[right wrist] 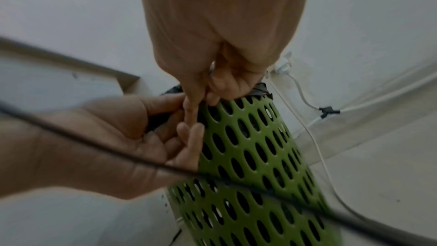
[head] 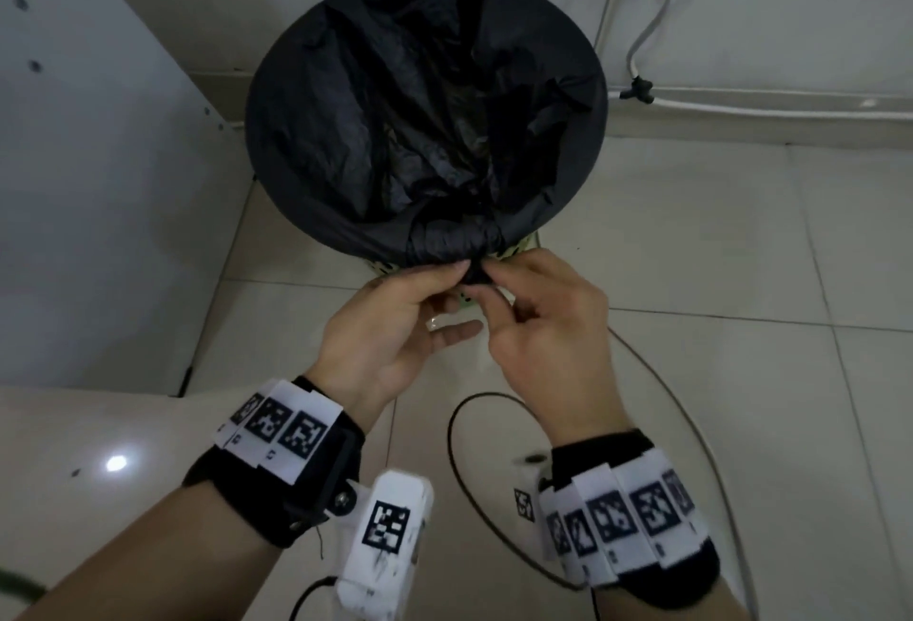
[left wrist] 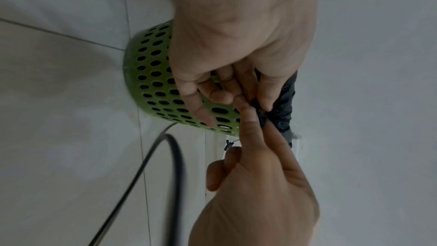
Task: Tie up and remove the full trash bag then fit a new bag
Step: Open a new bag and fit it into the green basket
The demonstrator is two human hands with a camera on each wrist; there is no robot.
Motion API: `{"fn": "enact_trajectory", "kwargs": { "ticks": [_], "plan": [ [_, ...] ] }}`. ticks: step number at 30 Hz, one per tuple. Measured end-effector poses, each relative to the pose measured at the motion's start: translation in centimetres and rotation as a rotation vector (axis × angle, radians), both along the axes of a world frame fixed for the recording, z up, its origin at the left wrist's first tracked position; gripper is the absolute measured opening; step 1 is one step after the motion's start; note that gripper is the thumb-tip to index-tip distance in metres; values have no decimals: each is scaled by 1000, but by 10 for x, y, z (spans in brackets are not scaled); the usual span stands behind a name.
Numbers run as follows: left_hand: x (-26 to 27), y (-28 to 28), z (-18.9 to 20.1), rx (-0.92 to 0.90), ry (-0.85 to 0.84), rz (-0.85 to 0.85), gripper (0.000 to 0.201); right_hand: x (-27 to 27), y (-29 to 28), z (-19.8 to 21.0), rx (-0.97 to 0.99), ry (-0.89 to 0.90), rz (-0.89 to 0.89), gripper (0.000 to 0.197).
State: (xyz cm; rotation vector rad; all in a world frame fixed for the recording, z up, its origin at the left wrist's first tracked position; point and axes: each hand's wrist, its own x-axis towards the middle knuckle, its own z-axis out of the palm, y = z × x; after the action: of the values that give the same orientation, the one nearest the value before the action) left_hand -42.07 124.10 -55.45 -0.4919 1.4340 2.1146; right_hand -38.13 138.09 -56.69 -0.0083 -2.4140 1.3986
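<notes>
A green perforated bin (head: 494,259) stands on the tiled floor (head: 716,250) near the far wall, and a black trash bag (head: 425,91) lines it, its edge folded over the rim all the way round. At the near side of the rim the loose plastic is gathered into a small knot (head: 477,269), which hangs just outside the bin wall. Both hands meet at this knot. The left hand (head: 395,324) pinches it from the left with thumb and forefinger, the other fingers loosely stretched below; the right hand (head: 538,324) pinches it from the right, and its remaining fingers are curled in. In the left wrist view the fingertips (left wrist: 264,104) of both hands touch the dark bunch of plastic from opposite sides. The knot lies straight ahead of the hands, and neither hand is clearly nearer. The gathered strip runs left to right along the rim, and its short tail points toward the person and slightly down. The bag itself opens upward, with its long axis vertical inside the bin. It seems that the slack is being fastened here, so the coming pull probably goes sideways, the two hands apart along the rim line. A black cable (head: 459,472) loops on the floor near the person's wrists.
</notes>
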Motion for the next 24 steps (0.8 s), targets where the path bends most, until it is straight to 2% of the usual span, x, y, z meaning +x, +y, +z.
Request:
{"fn": "enact_trajectory", "kwargs": {
  "ticks": [2,4,7,8,10,12,14,16,17,19,21,24],
  "plan": [
    [1,-1,1,-1,5,-20,27,-1,1,-7,8,45,-1,14],
    [2,0,6,-53,34,-39,22,-2,-2,-6,-136,-28,-60,10],
    [2,-7,21,-295,177,-192,11,-1,-8,-1,-647,-321,-156,11],
    [2,-12,29,-445,270,-294,14,-1,-8,2,-831,-406,-184,13],
    [-3,-29,47,-713,515,-419,22,-4,-3,7,-1063,-511,-209,13],
    [-10,-43,67,-820,794,-361,22,-8,5,11,-1188,-557,-183,8],
    [-21,-47,79,-900,1115,-309,13,-13,9,13,-1291,-593,-168,10],
    [-33,-39,74,-1113,1369,-432,29,-18,11,15,-1348,-641,-185,11],
    [-39,-33,67,-1187,1414,-545,39,-21,12,16,-1351,-662,-189,10],
    [-44,-19,57,-1213,1342,-725,45,-26,12,19,-1339,-697,-195,10],
    [-46,-15,47,-1131,1261,-731,42,-30,13,23,-1335,-718,-219,10],
    [-44,-16,39,-1095,1317,-671,36,-32,13,27,-1327,-700,-301,7]
  ]
}}
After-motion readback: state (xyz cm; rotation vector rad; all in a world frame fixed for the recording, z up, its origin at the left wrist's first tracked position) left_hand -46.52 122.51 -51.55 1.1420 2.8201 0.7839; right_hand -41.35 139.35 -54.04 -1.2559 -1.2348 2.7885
